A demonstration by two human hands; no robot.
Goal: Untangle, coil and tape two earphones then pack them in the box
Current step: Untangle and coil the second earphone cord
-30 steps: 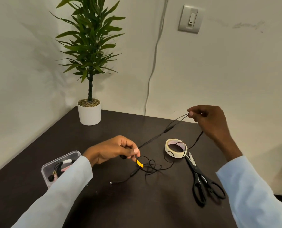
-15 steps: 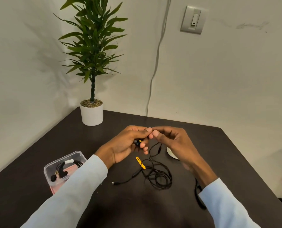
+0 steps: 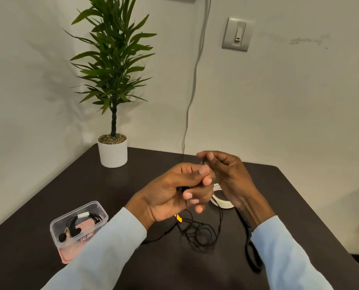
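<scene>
A black earphone cable (image 3: 199, 233) lies in loose loops on the dark table, with a small yellow tag (image 3: 178, 218) on it. My left hand (image 3: 174, 195) grips the cable's upper end, a black bit showing between the fingers. My right hand (image 3: 228, 176) is closed against the left hand's fingertips, pinching a thin strand of the same cable. A clear plastic box (image 3: 78, 227) at the left holds another black earphone. A roll of pale tape (image 3: 220, 200) lies just behind my right wrist, partly hidden.
Black scissors (image 3: 250, 254) lie under my right forearm, mostly hidden. A potted plant in a white pot (image 3: 112, 150) stands at the table's back left corner. A grey wire runs down the wall behind. The table's right edge slopes away at the right.
My right hand swung in from far right to meet my left hand over the table's middle. The stretched cable went slack and dropped into loops. Both hands rose slightly since half a second ago.
</scene>
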